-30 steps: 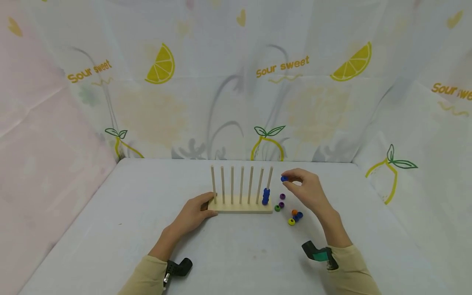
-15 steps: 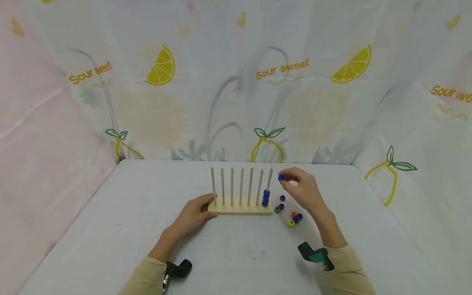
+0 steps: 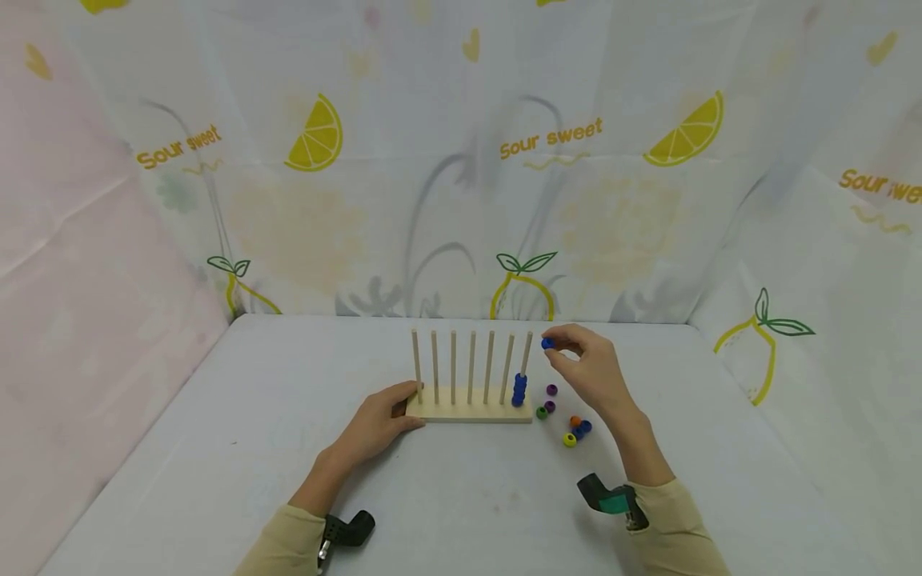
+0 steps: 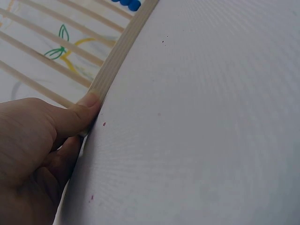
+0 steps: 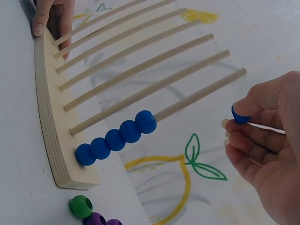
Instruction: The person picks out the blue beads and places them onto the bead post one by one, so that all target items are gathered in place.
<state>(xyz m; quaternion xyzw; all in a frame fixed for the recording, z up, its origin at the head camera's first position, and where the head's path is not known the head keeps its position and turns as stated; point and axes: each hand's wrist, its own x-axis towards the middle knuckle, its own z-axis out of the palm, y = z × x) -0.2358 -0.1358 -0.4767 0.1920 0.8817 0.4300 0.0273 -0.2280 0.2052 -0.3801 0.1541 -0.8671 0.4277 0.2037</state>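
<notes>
A person's right hand [image 3: 594,372] pinches a blue bead [image 3: 548,343] between thumb and fingertips, holding it above the white surface [image 3: 461,512], just to the right of the top of a wooden rack's [image 3: 468,414] end peg and apart from it. The bead sits at the very tips of the fingers, on the side of the hand facing the rack. Five threaded blue beads [image 3: 519,390] fill the lower part of that right-hand peg, the last of seven. The left hand [image 3: 374,420] grips the rack's opposite end, thumb against the base's near edge. Near the right end lie a green bead [image 3: 542,413] and two purple beads [image 3: 551,390], with a cluster of orange, yellow and blue beads [image 3: 575,421] below the right hand
</notes>
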